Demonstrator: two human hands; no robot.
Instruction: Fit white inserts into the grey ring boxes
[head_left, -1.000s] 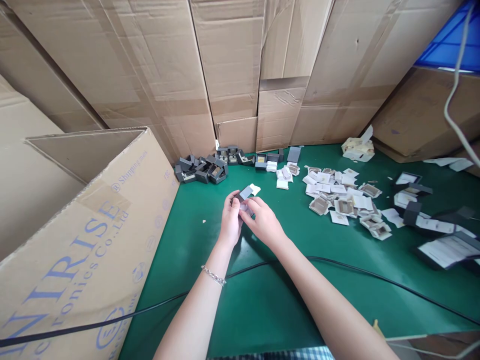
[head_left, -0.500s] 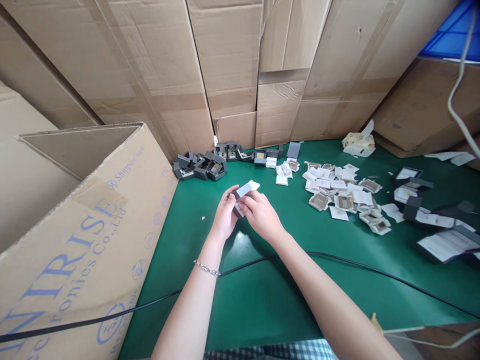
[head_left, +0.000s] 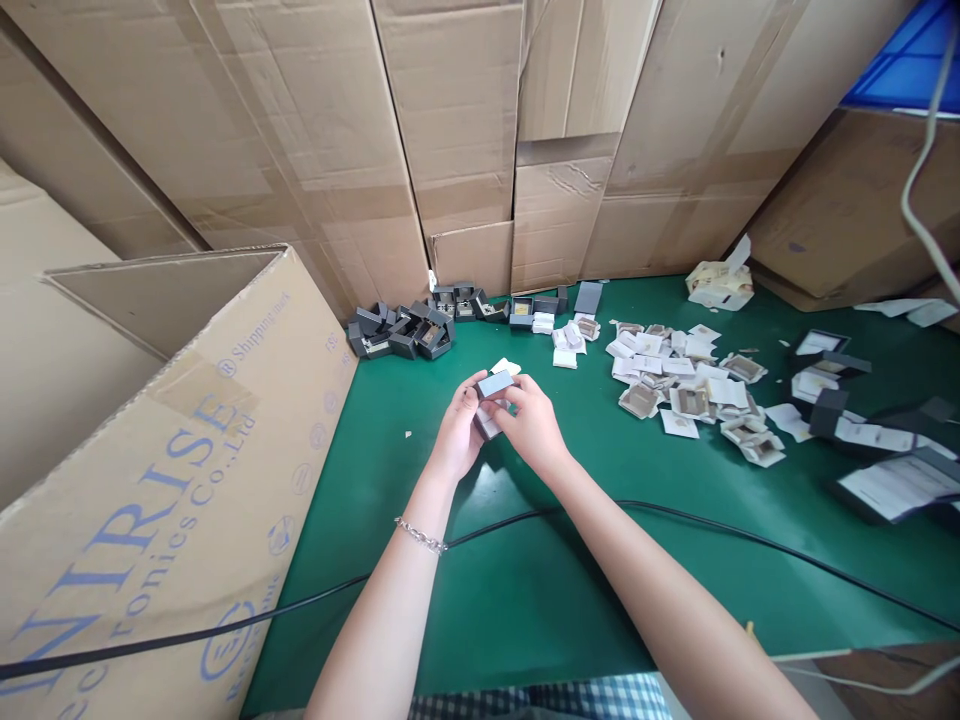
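The green table (head_left: pixel 525 600) spreads beneath both hands. Left of the left hand (head_left: pixel 456 438) stands a printed carton (head_left: pixel 247 400); rightward of the right hand (head_left: pixel 536 430), a heap of white inserts (head_left: pixel 679 367). The left hand grips a small dark box (head_left: pixel 495 384) between both; the right's curled fingers touch it, their exact grip hidden.

Lies open over the green tabletop (head_left: pixel 397 470) between the carton (head_left: pixel 232 430) and the left hand (head_left: pixel 455 434), and between the right hand (head_left: pixel 536 428) and the white paper pile (head_left: pixel 675 368); is walled at left by that carton, behind by cardboard panels (head_left: pixel 300 130); is cluttered at the back by dark boxes (head_left: pixel 405 344), far right by dark cases (head_left: pixel 828 412); is crossed nearer by a black cable (head_left: pixel 506 522).
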